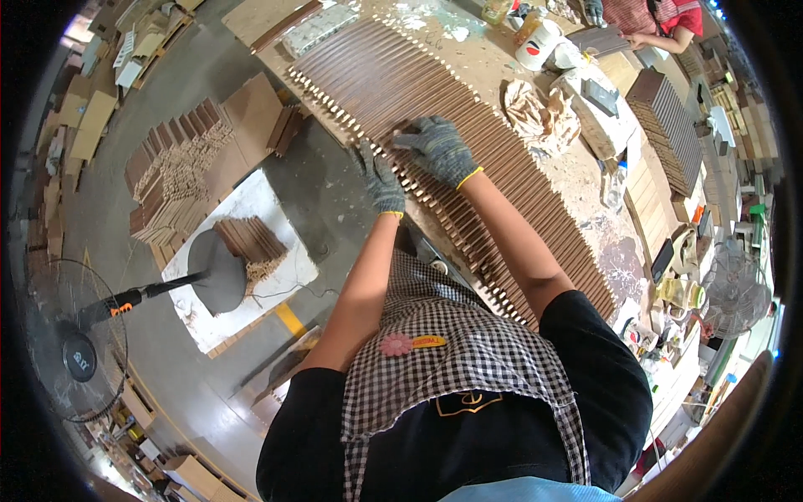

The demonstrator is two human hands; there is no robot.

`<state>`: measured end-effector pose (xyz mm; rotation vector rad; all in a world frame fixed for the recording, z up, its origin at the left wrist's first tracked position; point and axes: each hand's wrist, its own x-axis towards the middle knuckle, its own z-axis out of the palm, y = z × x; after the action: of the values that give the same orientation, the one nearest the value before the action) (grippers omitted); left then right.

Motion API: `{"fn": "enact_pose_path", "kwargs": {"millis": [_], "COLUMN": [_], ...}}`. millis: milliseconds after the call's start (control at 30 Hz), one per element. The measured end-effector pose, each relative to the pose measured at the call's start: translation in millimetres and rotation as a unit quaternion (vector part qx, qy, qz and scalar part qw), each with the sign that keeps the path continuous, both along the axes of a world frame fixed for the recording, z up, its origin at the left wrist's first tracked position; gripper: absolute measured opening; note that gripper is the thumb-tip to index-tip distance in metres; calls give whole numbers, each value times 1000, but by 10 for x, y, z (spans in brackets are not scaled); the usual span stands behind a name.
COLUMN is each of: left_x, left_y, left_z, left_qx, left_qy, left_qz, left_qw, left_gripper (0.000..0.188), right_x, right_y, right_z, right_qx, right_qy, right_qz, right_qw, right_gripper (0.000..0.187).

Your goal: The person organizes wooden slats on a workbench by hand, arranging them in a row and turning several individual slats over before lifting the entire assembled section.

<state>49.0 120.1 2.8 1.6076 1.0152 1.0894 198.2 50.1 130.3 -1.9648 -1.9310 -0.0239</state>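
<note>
Brown slats on paint-spotted bench, grey floor

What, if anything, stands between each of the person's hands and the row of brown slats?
Nothing visible but the grey gloves. The right hand lies on top of the brown slats; the left hand is at the row's near edge, beside the pale slat ends.
</note>
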Motion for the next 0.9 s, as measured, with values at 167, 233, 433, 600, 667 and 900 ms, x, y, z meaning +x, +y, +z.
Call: {"fn": "enact_pose_path", "kwargs": {"millis": [167,233,433,600,667,900], "left_x": [-6,-21,-113,-188,-146,-108], "left_y": [-90,-6,12,-8,96,217], "left_z": [106,54,81,199,224,29], "left_qx": [2,-14,-72,-129,-118,-130], "left_qy": [52,14,12,22,-11,-9], "left_qz": [11,-4,-48,-81,-89,-77], "left_qw": [999,1000,996,988,989,989], "left_gripper": [66,68,70,75,80,79], "right_x": [974,1424,1619,345,-76,-286], "right_y": [-124,-154,-229,-193,-115,111], "right_z": [-121,-213,-223,53,102,53], "right_qx": [34,-16,91,64,45,32], "right_qy": [-13,-42,59,177,141,46], "right_qz": [-109,-180,-261,-209,-173,-115], "right_qw": [993,983,959,959,974,992], "right_gripper": [43,38,35,40,48,52]}}
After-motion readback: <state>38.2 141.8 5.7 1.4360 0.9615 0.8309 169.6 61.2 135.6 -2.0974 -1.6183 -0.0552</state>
